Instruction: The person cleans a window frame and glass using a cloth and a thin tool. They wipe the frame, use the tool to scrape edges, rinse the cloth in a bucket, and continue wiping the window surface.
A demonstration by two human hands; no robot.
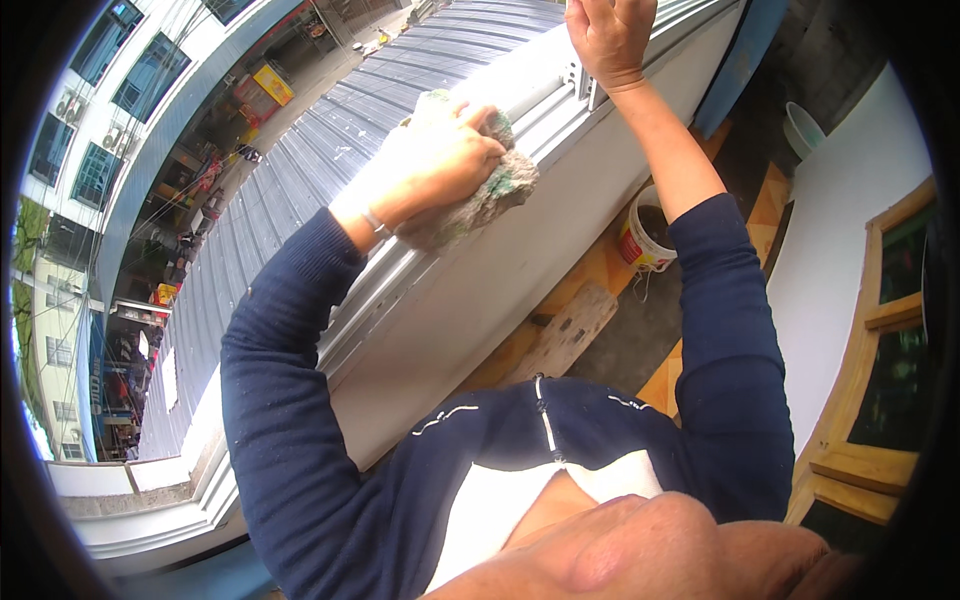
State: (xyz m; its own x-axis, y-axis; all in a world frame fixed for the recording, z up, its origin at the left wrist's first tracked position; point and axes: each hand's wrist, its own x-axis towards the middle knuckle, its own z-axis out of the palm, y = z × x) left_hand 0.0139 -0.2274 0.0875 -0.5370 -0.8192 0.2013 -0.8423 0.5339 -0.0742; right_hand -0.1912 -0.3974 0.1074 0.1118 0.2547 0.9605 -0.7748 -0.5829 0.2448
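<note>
My left hand [442, 161] presses a grey-green, dirty-looking rag [514, 180] onto the white window sill and its sliding tracks [551, 127]. Strong sunlight washes out part of that hand and the rag. At the top edge of the picture, my right hand [616, 45] is curled at the white window frame [586, 86] and seems to grip it. Its fingertips are partly cut off, and whatever lies inside the fist is hidden.
Outside, a ribbed metal roof [300, 154] lies below the window, with a street and buildings beyond. Indoors, below the sill, are a white bucket [634, 244], a worn wooden board [566, 330] and a pale basin [804, 129]. A yellow wooden frame [874, 457] stands at right.
</note>
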